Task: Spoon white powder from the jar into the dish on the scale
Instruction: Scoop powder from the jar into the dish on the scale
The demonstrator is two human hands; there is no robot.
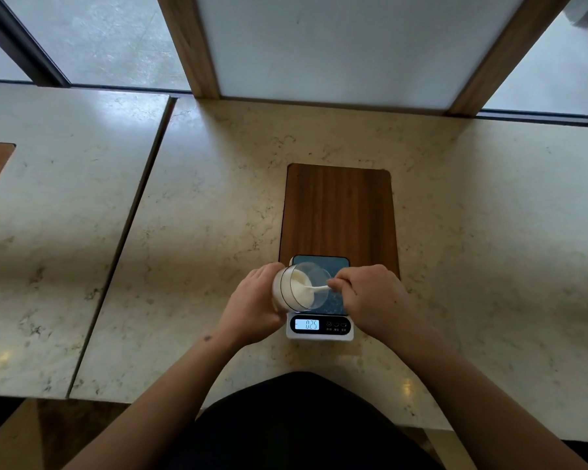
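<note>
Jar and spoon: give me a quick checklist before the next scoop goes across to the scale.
1. Jar held firm by left hand, tipped toward the spoon: ok.
2. Spoon pinched by right hand, bowl inside the jar in the powder: ok.
3. Scale switched on, display lit: ok.
4. Dish on the scale platform: cannot tell, hidden behind the jar and hands.
5. Jar mouth held over the scale, so spills would land there: ok.
6. Spoon loaded: cannot tell.

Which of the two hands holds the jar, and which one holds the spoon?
The left hand grips the tilted jar from its side; the right hand pinches the spoon reaching into it.
</note>
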